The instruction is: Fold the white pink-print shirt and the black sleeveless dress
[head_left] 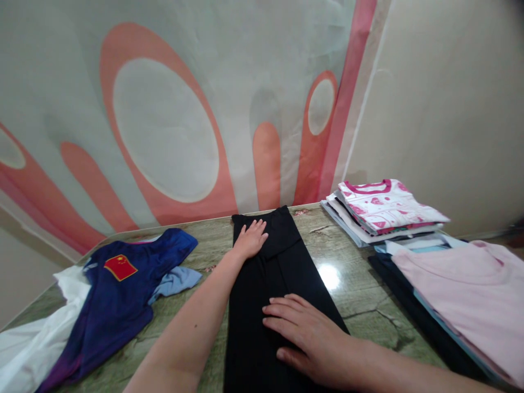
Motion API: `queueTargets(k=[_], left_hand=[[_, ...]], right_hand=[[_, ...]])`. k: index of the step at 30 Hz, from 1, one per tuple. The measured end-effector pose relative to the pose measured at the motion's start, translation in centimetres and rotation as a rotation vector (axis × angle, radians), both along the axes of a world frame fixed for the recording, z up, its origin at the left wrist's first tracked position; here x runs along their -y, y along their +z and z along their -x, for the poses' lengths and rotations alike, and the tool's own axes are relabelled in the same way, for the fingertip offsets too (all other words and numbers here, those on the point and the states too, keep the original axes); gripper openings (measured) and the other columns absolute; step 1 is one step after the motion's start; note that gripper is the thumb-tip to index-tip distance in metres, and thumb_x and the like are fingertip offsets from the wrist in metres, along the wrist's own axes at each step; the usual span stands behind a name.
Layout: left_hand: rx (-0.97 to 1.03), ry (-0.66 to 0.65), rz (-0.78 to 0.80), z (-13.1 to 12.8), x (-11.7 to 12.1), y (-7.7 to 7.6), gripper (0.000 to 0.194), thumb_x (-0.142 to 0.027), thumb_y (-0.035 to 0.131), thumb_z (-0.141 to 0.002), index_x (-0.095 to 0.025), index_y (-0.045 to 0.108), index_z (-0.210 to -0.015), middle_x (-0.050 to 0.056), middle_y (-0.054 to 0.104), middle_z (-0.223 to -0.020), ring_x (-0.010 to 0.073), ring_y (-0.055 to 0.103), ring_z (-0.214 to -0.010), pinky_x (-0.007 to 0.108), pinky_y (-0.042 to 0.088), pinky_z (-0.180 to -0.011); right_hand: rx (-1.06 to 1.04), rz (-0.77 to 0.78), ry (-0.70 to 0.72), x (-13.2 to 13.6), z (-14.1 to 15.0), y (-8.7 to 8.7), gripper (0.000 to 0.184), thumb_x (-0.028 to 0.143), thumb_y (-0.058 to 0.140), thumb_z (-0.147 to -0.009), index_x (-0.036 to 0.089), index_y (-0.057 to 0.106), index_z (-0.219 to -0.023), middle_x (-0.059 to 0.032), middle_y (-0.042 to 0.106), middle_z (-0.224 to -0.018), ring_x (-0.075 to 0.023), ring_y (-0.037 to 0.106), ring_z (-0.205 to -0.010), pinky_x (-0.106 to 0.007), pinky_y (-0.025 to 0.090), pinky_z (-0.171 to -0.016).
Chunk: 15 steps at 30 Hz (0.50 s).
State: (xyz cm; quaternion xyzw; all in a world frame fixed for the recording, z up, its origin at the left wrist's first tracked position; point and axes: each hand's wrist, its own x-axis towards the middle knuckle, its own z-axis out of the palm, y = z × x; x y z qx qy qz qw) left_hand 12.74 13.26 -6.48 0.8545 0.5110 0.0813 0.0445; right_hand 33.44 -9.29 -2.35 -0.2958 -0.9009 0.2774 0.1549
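Note:
A pair of black pants lies lengthwise on the table, folded into a long strip, its waistband end near the wall. My left hand rests flat on the upper part, fingers spread toward the waistband. Lower down, my right hand lies over the black cloth with its fingers stretched out to the left. Neither hand grips anything. The near end of the pants runs out of view at the bottom.
Left on the wood-patterned table lies a loose heap with a navy shirt, a white garment and a light blue piece. At right stand a stack topped by a pink-and-white shirt and another topped by a pink shirt. A wall rises behind.

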Motion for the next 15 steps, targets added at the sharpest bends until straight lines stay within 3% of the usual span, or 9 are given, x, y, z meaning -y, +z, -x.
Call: queueTargets(k=[3,6,8,11,15], left_hand=[[0.128,0.022,-0.060,0.5,-0.3,0.7,0.048,-0.041,0.037,-0.096,-0.024,0.041,-0.141,0.007,0.034,-0.153,0.0239,0.025,-0.142,0.048,0.023,-0.113],[0.299,0.267,-0.186,2.1,-1.0,1.7,0.037,-0.029,0.037,-0.096,-0.019,0.056,-0.126,0.009,0.054,-0.136,0.0195,0.045,-0.129,0.035,0.034,-0.107],[0.334,0.414,-0.196,3.4,-1.4,2.2,0.034,-0.021,0.035,-0.094,-0.017,0.060,-0.116,0.010,0.066,-0.114,0.0193,0.059,-0.111,0.033,0.042,-0.098],[0.299,0.466,-0.114,4.5,-1.8,2.5,0.025,-0.020,0.042,-0.090,-0.018,0.063,-0.102,0.007,0.070,-0.088,0.0199,0.066,-0.087,0.030,0.048,-0.080],[0.228,0.487,-0.039,4.1,-1.4,2.7,0.017,-0.035,0.055,-0.085,-0.020,0.063,-0.090,0.007,0.071,-0.088,0.0228,0.066,-0.086,0.030,0.047,-0.076]], right_hand=[[0.004,-0.012,-0.005,0.0,0.1,-0.1,0.049,0.038,0.049,-0.094,0.026,0.043,-0.140,-0.0040,0.042,-0.148,-0.0201,0.032,-0.138,-0.042,0.017,-0.117],[0.001,-0.022,-0.001,0.1,0.0,-0.2,0.049,0.037,0.050,-0.093,0.026,0.043,-0.140,-0.0043,0.042,-0.147,-0.0200,0.031,-0.138,-0.042,0.018,-0.117],[-0.004,-0.022,0.005,0.0,0.0,-0.1,0.049,0.036,0.051,-0.093,0.025,0.043,-0.140,-0.0049,0.043,-0.147,-0.0203,0.032,-0.138,-0.043,0.018,-0.117],[-0.005,-0.015,0.007,0.0,0.0,0.0,0.049,0.036,0.050,-0.093,0.025,0.044,-0.140,-0.0053,0.043,-0.147,-0.0208,0.032,-0.138,-0.043,0.018,-0.117],[0.000,-0.003,0.000,0.0,0.0,0.1,0.049,0.036,0.050,-0.093,0.025,0.043,-0.140,-0.0049,0.042,-0.147,-0.0208,0.032,-0.138,-0.043,0.017,-0.117]])
